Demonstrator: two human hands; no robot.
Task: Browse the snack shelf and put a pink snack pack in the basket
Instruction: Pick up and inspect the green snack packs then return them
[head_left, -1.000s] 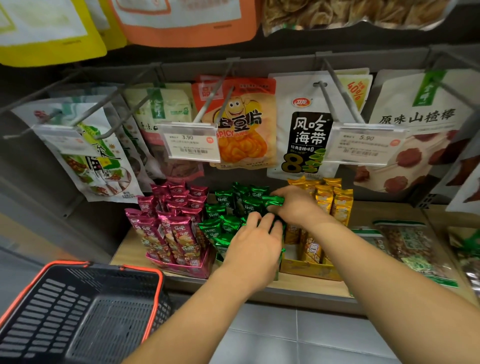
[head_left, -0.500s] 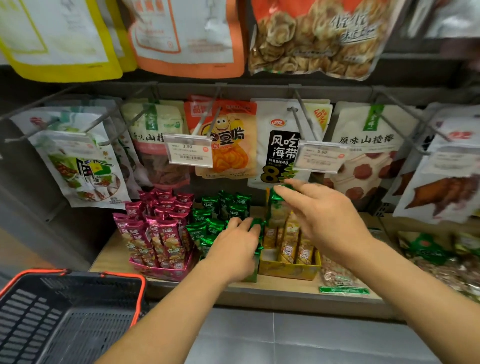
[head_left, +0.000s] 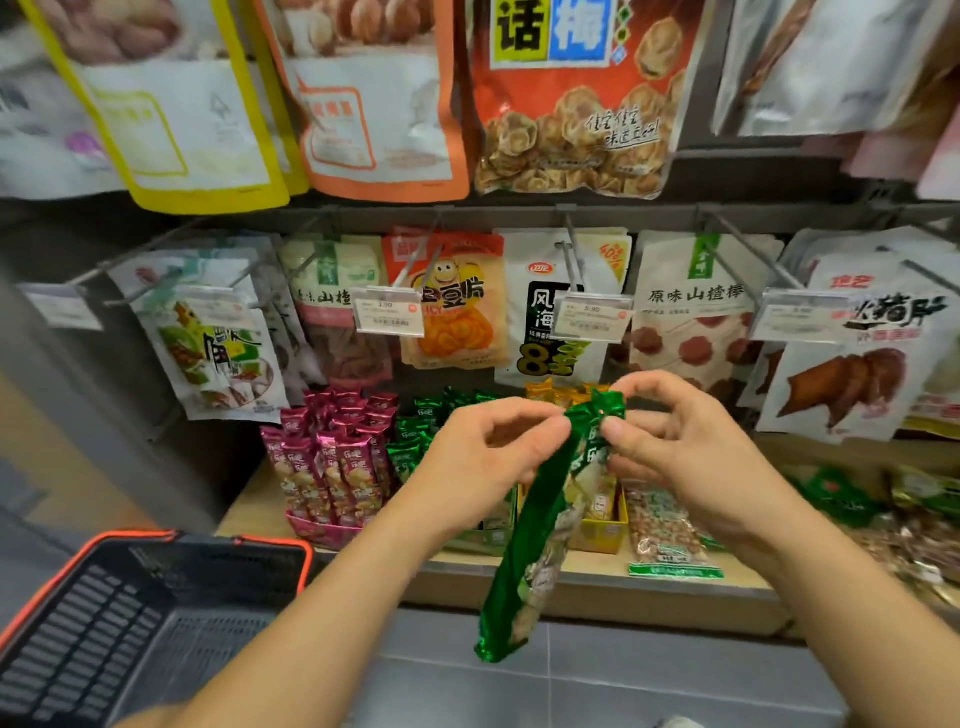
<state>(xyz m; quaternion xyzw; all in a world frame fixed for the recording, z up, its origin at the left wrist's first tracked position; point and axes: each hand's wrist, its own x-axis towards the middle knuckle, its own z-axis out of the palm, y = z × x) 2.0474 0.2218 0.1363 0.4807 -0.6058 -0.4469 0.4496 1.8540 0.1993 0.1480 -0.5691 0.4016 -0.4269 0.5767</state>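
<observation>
Fingers (head_left: 519, 410) of my left hand (head_left: 483, 467) and right hand (head_left: 691, 457) pinch the top of a green snack pack (head_left: 540, 545), which hangs in front of the shelf (head_left: 587, 577). I see the pink snack packs (head_left: 332, 452) standing on the shelf's left, just beyond the basket (head_left: 270, 543) at near left.

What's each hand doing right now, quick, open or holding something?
Left hand: pinching the green snack pack near its top.
Right hand: pinching the same pack's top edge.
</observation>
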